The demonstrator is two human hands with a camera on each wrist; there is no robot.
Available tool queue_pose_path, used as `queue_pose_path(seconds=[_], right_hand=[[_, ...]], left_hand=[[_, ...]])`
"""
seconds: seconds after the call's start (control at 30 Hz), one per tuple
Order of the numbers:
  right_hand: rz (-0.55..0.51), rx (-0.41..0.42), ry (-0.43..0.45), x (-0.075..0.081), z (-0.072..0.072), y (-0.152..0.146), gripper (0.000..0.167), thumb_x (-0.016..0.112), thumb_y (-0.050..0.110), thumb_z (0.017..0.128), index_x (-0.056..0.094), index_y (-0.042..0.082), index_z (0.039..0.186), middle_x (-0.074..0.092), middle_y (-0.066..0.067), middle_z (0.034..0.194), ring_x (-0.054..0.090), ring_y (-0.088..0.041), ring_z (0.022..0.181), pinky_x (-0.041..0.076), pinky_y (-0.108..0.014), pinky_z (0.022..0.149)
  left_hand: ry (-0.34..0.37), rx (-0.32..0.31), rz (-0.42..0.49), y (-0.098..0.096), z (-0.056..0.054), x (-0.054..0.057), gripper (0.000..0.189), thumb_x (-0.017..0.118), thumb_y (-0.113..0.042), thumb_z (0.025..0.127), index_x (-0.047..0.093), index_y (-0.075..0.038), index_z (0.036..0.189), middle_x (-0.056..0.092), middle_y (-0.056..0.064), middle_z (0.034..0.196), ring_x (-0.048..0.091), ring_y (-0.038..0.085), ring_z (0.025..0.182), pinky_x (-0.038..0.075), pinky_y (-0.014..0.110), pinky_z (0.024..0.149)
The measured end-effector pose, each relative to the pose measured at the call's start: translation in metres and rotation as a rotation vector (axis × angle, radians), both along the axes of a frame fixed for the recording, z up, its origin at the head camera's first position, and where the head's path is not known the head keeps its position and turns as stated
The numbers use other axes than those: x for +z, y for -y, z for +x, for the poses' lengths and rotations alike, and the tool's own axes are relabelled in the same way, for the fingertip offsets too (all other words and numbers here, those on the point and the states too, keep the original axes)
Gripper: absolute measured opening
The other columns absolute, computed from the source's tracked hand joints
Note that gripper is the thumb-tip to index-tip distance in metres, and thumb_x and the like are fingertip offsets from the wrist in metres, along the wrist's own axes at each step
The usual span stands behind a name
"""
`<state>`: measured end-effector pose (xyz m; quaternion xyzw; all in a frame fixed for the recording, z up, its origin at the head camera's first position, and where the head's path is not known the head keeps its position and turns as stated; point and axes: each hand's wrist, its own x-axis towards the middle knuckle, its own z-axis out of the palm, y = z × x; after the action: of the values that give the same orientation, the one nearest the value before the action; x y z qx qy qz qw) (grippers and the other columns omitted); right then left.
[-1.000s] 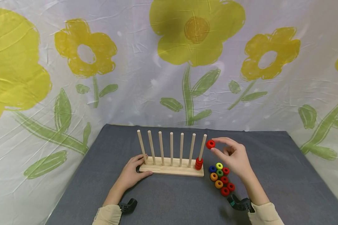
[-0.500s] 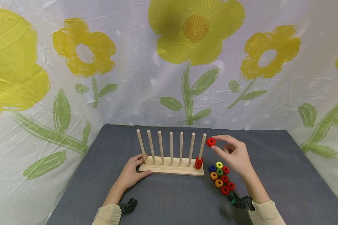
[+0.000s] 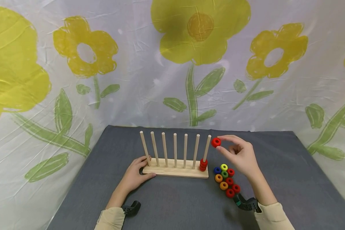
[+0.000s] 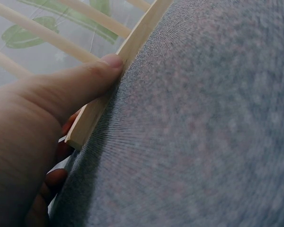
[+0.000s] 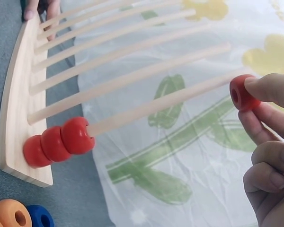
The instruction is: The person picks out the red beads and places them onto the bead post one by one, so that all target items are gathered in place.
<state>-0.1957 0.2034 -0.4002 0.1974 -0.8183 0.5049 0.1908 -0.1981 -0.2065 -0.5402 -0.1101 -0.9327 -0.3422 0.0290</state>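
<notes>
In the head view, a wooden peg rack (image 3: 175, 172) stands on the cloth with several upright pegs. My left hand (image 3: 133, 179) grips its left end, the thumb (image 4: 92, 82) along the front edge and fingers behind. Three red beads (image 5: 54, 144) are stacked at the foot of the rightmost peg (image 3: 207, 147). Between thumb and fingertips, my right hand (image 3: 241, 156) pinches another red bead (image 3: 214, 144) just right of that peg's top. Its hole faces the peg side in the right wrist view, and the bead is off the peg.
Right of the rack lies a cluster of loose beads: a yellow bead (image 3: 224, 164), a blue bead (image 3: 215, 171), a green bead (image 3: 222, 176), two orange ones and several red ones. Dark cloth (image 3: 172, 204) covers the table. A flower-printed curtain (image 3: 132, 95) hangs behind.
My right hand has risen slightly with the red bead, which is now nearer the height of the peg's top. The left hand and rack stay put.
</notes>
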Motion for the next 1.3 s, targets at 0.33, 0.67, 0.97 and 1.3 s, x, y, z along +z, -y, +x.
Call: queue_pose_path(seconds=[0.33, 0.67, 0.97, 1.3], right_hand=[[-0.008, 0.014, -0.019, 0.001, 0.001, 0.000, 0.034, 0.083, -0.002, 0.090, 0.079, 0.008, 0.121, 0.064, 0.007, 0.087, 0.027, -0.007, 0.041, 0.025, -0.026, 0.037], [-0.019, 0.009, -0.015, 0.006, 0.000, 0.000, 0.033, 0.082, -0.002, 0.091, 0.079, 0.012, 0.121, 0.037, 0.003, 0.056, 0.025, -0.009, 0.040, 0.024, -0.027, 0.037], [-0.027, 0.011, -0.019, 0.009, -0.001, 0.001, 0.034, 0.082, -0.001, 0.091, 0.079, 0.012, 0.122, 0.035, 0.002, 0.054, 0.025, -0.007, 0.040, 0.024, -0.027, 0.037], [-0.051, 0.020, -0.016, 0.015, -0.002, 0.002, 0.033, 0.082, -0.001, 0.091, 0.080, 0.012, 0.121, 0.032, 0.002, 0.051, 0.024, -0.012, 0.041, 0.023, -0.031, 0.038]], left_hand=[[-0.004, 0.000, 0.008, 0.000, 0.000, 0.000, 0.076, 0.088, -0.038, 0.088, 0.060, -0.006, 0.151, 0.053, 0.014, 0.157, 0.046, 0.040, 0.147, 0.041, 0.063, 0.117], [-0.009, -0.003, 0.009, 0.000, 0.000, -0.001, 0.076, 0.088, -0.039, 0.088, 0.060, -0.006, 0.151, 0.054, 0.014, 0.156, 0.046, 0.039, 0.146, 0.042, 0.062, 0.117], [-0.004, 0.000, 0.017, 0.000, 0.000, 0.000, 0.076, 0.089, -0.038, 0.088, 0.060, -0.006, 0.151, 0.054, 0.013, 0.157, 0.045, 0.039, 0.147, 0.040, 0.062, 0.118], [-0.011, 0.005, 0.020, 0.000, 0.001, 0.001, 0.075, 0.089, -0.039, 0.088, 0.062, -0.006, 0.150, 0.054, 0.014, 0.156, 0.046, 0.040, 0.147, 0.040, 0.063, 0.118]])
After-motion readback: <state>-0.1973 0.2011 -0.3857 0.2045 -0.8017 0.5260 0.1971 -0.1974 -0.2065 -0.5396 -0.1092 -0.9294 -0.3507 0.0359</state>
